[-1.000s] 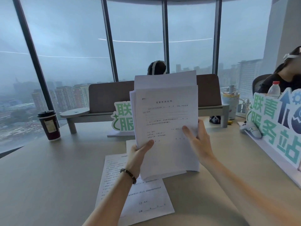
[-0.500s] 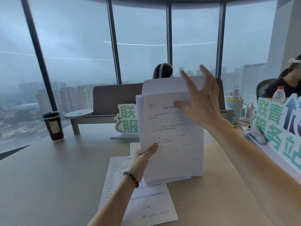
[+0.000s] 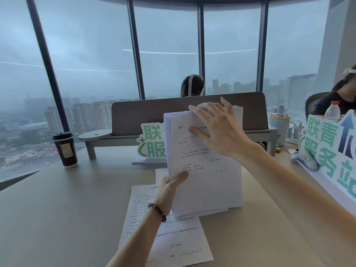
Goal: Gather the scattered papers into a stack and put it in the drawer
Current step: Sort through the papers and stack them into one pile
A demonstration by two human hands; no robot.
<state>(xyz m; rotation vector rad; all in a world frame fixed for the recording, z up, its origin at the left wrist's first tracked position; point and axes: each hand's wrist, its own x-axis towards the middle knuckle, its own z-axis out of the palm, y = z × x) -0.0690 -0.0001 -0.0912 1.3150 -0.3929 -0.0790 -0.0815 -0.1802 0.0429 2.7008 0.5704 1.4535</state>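
Note:
A stack of white printed papers (image 3: 208, 182) stands upright on its lower edge on the beige desk (image 3: 57, 218), facing me. My left hand (image 3: 171, 187) grips its left edge, thumb on the front sheet. My right hand (image 3: 217, 128) lies over the stack's top edge, fingers spread and pressing on the tops of the sheets. One printed sheet (image 3: 173, 237) lies flat on the desk below the stack, and another sheet (image 3: 159, 176) shows partly behind my left hand. No drawer is in view.
A dark paper coffee cup (image 3: 65, 150) stands at the left. A grey desk divider (image 3: 173, 114) and a green-lettered sign (image 3: 151, 143) stand behind the stack; a larger sign (image 3: 331, 151) lines the right edge. People sit beyond the divider and at the far right.
My right hand left the stack's right edge, rose, and came down on its top edge. The loose top sheets have been pushed down level. My left hand has kept its grip.

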